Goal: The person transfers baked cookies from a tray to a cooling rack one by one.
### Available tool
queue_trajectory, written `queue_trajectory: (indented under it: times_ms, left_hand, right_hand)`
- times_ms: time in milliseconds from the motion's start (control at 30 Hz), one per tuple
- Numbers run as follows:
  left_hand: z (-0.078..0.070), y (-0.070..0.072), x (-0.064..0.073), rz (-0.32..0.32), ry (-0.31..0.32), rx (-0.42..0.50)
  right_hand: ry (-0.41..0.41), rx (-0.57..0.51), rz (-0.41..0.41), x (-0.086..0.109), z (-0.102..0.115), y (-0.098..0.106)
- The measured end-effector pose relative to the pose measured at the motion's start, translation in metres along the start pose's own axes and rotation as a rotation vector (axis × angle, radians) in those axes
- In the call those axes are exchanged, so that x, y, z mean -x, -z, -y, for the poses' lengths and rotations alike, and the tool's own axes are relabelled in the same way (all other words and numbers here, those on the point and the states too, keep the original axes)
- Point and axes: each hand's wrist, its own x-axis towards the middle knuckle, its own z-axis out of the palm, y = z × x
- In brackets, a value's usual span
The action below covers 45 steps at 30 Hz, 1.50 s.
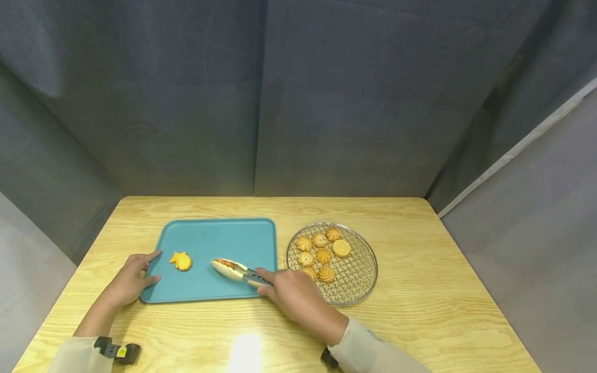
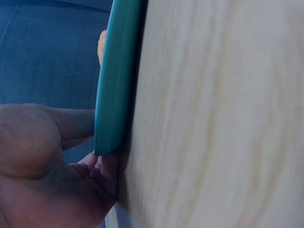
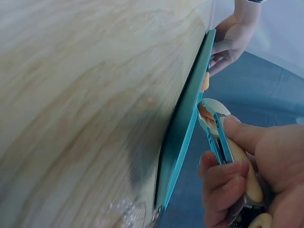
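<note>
On the table's left half lies a blue-green tray point(image 1: 224, 233). My left hand point(image 1: 130, 280) holds its left edge, thumb and forefinger over the rim; in the left wrist view other fingers curl beside the edge. A fish-shaped cookie point(image 1: 182, 261) rests on the tray near that hand. My right hand point(image 1: 298, 298) grips tongs point(image 1: 242, 274), whose tips pinch a brown cookie point(image 1: 225, 263) low over the tray's middle. Whether that cookie touches the tray I cannot tell; the scalloped tips partly cover it, also in the right wrist view.
Right of the tray sits a round wire rack point(image 1: 359, 274) with several cookies, among them a round dotted one point(image 1: 342, 248) and a swirled one point(image 1: 326, 274). My right hand partly covers the rack's near left side. Grey curtains point(image 1: 345, 103) surround the wooden table point(image 1: 420, 290).
</note>
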Motion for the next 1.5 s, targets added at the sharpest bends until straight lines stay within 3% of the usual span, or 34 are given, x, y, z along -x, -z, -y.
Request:
queue_trajectory:
  times_ms: [233,433,800,1500]
  left_hand:
    - [0.000,0.001,-0.001,0.001,0.001,-0.001]
    - [0.000,0.001,0.000,0.003,0.002,0.000]
    - [-0.001,0.000,-0.001,0.005,-0.001,-0.003]
    - [-0.003,0.001,0.000,0.001,0.002,-0.010]
  right_hand:
    - [0.031,0.004,-0.047,0.011,-0.015,0.011]
    - [-0.009,-0.034,-0.073,0.023,-0.027,0.018]
    - [-0.039,0.016,-0.171,0.050,-0.050,0.029]
    - [-0.339,-0.087,-0.169,0.116,-0.092,0.046]
